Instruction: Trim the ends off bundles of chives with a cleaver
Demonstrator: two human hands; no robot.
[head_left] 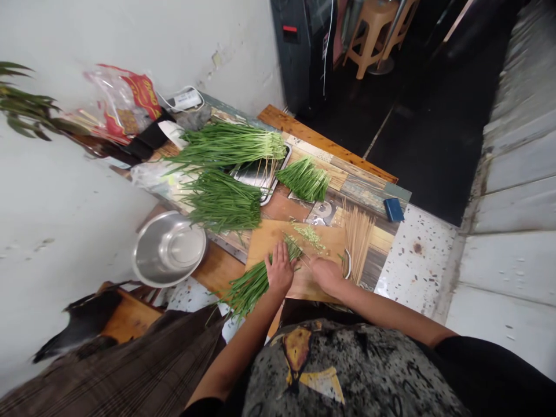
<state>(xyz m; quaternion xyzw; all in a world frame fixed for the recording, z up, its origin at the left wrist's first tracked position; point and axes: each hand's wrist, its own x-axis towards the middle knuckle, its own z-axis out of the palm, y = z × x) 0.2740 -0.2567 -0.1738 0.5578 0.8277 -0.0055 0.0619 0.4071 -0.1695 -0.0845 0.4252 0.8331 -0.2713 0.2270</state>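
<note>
At the left edge of the surface (226,267) a steel bowl (169,248) sits empty, well apart from the work. Just right of it, a bundle of garlic chives (254,282) lies across the near-left corner of the wooden cutting board (278,237), its leafy tips hanging off the near edge. The left hand (279,269) presses flat on this bundle, fingers laid together over the stems. To cut cleanly, that hand should keep the stems tight and level, fingertips tucked back from the cutting line, and feed the bundle forward a little at a time. A small heap of chopped chive bits (309,233) lies on the board beyond the hands. The right hand (326,273) rests on the board just beside the left, fingers curled as if around a handle; whether it grips a knife cannot be told, since the blade is not clear. To its right lies a fan of bamboo skewers (358,238). Toward the far edge more chive bunches (226,200) lie over a metal tray (260,176), with a trimmed pile (305,179) near them.
</note>
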